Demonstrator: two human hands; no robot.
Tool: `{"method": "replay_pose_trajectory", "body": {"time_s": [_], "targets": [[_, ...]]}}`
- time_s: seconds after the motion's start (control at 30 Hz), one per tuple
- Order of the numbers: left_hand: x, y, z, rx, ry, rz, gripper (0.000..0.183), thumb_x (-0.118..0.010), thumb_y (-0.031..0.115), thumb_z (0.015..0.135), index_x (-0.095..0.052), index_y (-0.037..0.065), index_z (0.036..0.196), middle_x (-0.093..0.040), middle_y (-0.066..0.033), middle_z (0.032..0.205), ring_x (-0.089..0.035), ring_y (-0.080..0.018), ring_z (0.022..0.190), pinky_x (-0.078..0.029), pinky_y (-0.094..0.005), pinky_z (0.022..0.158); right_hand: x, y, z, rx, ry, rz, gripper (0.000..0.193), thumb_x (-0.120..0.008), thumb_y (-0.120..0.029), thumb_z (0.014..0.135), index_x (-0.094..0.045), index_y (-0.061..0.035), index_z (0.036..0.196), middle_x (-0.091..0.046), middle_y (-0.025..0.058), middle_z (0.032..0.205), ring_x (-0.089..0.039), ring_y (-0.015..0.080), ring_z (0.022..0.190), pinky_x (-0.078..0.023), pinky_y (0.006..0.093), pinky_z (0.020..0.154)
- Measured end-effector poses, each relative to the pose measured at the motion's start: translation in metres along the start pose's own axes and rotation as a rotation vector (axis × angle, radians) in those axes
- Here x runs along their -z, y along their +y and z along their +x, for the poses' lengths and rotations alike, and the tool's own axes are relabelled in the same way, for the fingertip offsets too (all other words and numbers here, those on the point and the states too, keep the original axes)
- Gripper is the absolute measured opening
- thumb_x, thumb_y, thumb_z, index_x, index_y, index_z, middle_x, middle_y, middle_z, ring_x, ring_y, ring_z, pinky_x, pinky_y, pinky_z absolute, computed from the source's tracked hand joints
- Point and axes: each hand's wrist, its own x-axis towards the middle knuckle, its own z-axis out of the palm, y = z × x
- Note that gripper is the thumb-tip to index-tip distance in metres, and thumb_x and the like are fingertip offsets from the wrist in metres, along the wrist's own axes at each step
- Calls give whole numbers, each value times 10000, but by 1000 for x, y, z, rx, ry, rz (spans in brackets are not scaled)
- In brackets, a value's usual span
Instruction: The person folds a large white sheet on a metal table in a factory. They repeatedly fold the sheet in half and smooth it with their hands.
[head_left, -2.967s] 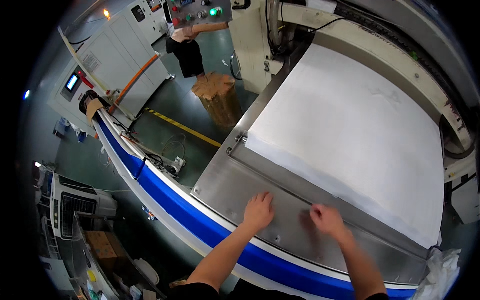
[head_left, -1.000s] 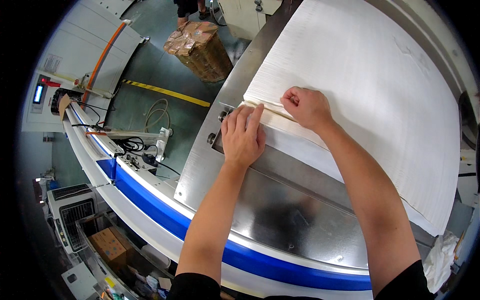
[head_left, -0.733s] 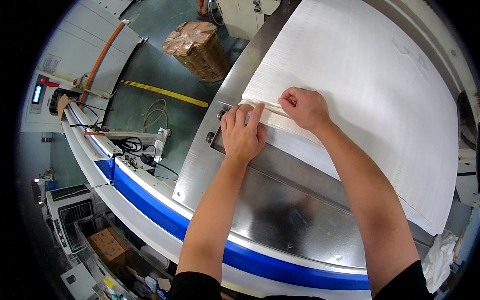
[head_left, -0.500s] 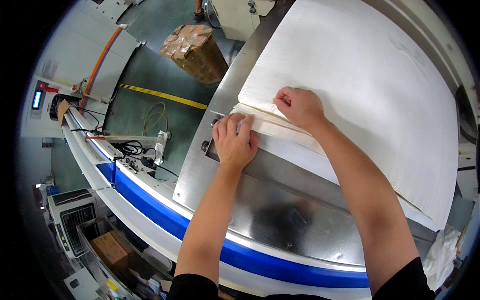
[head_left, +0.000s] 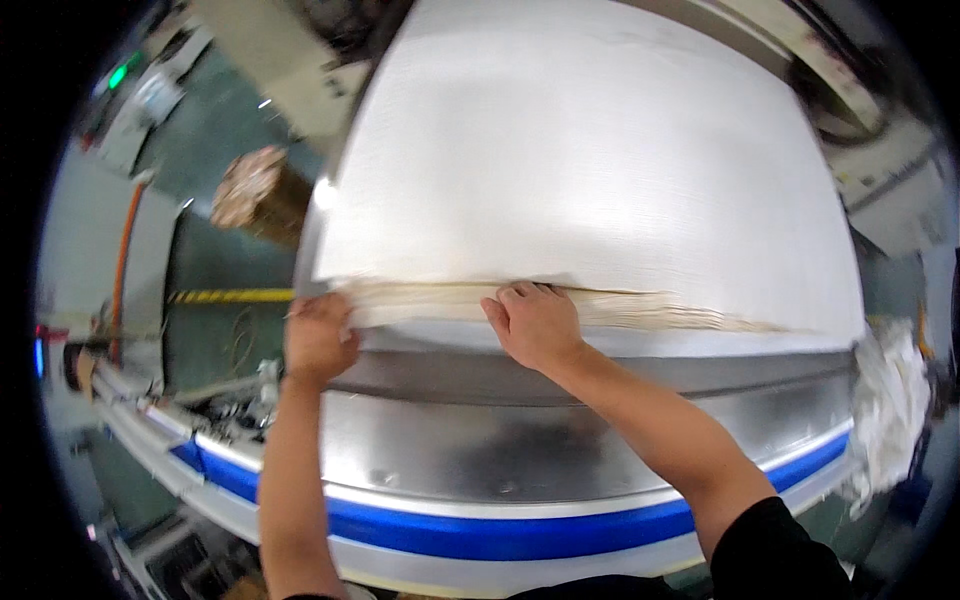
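A broad, thick stack of thin white sheets (head_left: 590, 150) lies on a metal table; paper or cloth, I cannot tell which. Along its near side the cream layered edges (head_left: 640, 308) fan out in fine folds. My left hand (head_left: 322, 338) is at the stack's near left corner, fingers curled round the layers there, a little blurred. Toward the middle of the same edge, my right hand (head_left: 537, 325) rests palm down on the cream layers. Its thumb stands apart and its fingers are slightly bent, with the tips against the upper layers.
A bare metal strip (head_left: 460, 450) and a blue rail (head_left: 520, 530) run along the table's near side. Crumpled white material (head_left: 888, 400) hangs at the right end. On the floor to the left stand a taped brown bundle (head_left: 258, 195) and a yellow-black floor line (head_left: 230, 296).
The view has turned, so the stack's near edge now lies level. My right hand has come down from the top sheet onto the layered edge and unclenched. The folds now show fanned further along.
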Motion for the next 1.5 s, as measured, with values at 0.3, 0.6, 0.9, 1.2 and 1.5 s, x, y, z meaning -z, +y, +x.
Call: {"method": "replay_pose_trajectory", "body": {"time_s": [0.3,0.6,0.9,1.2,1.5], "targets": [[25,43,66,114,-545,414,240,-630,138,724,-665,115,961,-669,-74,961,-642,-234,931,-436,-411,857,132,248,-146,-260,150,-429,559,-387,-431,961,-651,-59,638,-619,136,576,-615,304,526,-494,441,703],[12,38,57,117,-509,561,137,-596,94,787,-701,139,862,-695,-58,905,-664,-214,890,-471,-352,774,176,307,-184,-476,-10,-373,480,-359,-346,977,-655,-31,769,-642,178,763,-609,343,801,-384,456,944],[-6,28,16,21,294,112,265,-553,58,773,-589,90,1034,-543,-112,1034,-529,-308,1009,-442,-419,885,166,269,-169,-186,227,-401,190,-507,-171,925,-635,-38,878,-643,153,851,-610,313,807,-463,433,803],[-47,27,-16,179,608,-91,399,-610,7,751,-520,68,1135,-489,-165,1212,-483,-362,1172,-434,-458,938,87,54,-11,244,-9,64,144,-611,-160,820,-616,-77,937,-628,115,920,-610,316,831,-497,410,738],[-52,34,-9,213,720,-241,394,-598,-8,707,-571,79,1091,-509,-151,1196,-506,-334,1159,-445,-417,909,-12,-81,104,252,-315,415,180,-599,-220,812,-647,-60,879,-658,119,824,-639,291,755,-511,380,706]]}}
